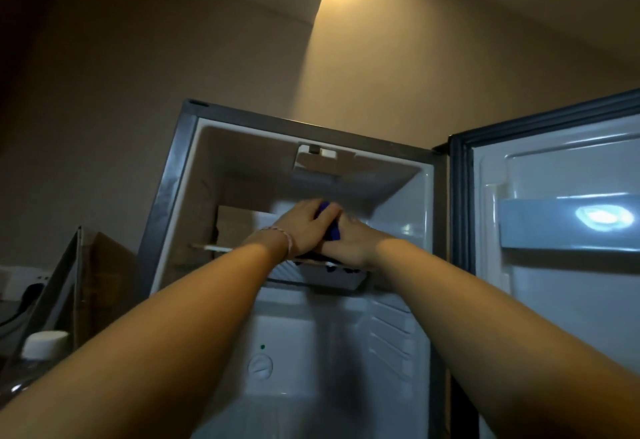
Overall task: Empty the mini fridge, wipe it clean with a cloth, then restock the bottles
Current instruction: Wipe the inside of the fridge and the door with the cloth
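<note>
Deep at 12 o'clock inside the open white mini fridge (408, 196), left hand (304, 227) and right hand (353, 241) clutch a mostly hidden blue cloth (333, 230), white-capped plastic bottle (41, 345) at 8 o'clock.

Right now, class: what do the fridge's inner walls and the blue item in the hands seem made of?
Inner walls: probably glossy white moulded plastic, given the sheen and moulded ribs.
Blue item: likely soft cloth, bunched between left hand and right hand; weave too blurred.

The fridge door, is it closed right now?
No, the fridge door is swung open to the right, its inner shelf facing the camera.
</note>
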`<state>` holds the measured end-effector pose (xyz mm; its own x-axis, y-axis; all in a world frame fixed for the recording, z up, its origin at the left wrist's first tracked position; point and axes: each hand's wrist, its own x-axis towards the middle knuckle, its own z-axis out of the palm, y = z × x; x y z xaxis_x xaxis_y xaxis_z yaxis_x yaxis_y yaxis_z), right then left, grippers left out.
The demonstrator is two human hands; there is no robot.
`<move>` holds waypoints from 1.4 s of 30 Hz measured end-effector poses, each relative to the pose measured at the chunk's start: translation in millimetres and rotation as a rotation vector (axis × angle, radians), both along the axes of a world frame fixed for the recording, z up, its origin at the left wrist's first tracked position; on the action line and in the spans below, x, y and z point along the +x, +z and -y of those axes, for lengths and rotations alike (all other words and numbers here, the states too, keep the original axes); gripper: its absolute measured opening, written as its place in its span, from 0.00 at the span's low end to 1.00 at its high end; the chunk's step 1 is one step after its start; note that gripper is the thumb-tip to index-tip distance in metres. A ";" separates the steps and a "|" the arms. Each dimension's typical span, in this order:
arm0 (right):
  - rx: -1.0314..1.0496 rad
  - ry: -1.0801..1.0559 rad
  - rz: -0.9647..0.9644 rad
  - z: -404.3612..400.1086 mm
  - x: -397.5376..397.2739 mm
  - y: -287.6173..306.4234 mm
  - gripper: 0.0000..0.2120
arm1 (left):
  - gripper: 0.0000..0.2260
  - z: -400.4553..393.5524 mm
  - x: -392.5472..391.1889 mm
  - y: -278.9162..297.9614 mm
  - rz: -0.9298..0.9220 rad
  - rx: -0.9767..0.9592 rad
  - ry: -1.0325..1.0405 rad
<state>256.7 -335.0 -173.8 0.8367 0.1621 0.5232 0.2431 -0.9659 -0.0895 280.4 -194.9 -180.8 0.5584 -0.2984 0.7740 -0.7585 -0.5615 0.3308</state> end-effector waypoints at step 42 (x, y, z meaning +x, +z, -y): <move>-0.674 -0.703 0.544 100.1 -218.3 84.3 0.45 | 0.19 129.5 0.2 16.2 -0.086 -0.703 0.042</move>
